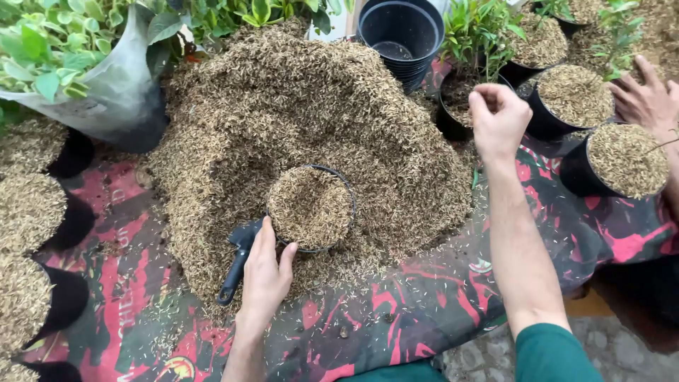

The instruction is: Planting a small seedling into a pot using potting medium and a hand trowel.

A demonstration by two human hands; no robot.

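- Left hand [265, 272] open, fingers on rim of husk-filled pot [310, 207] at heap's [297, 106] 6 o'clock; black scoop [237, 263] just beside
- Right hand [498, 117] fisted at 3 o'clock; contents impossible to tell

Left hand [265, 272] rests vs husk-filled black pot [311, 207] on rice-husk heap [283, 106]; right hand [498, 117] fisted above, near potted seedling [470, 42]; scoop handle [237, 265] beside.

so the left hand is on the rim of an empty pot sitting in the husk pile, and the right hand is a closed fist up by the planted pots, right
Not quite: the head view shows the pot is full of husk to the rim, not empty. The rest holds: the left hand rests at its rim in the husk pile, and the right hand is a closed fist near the planted pots.
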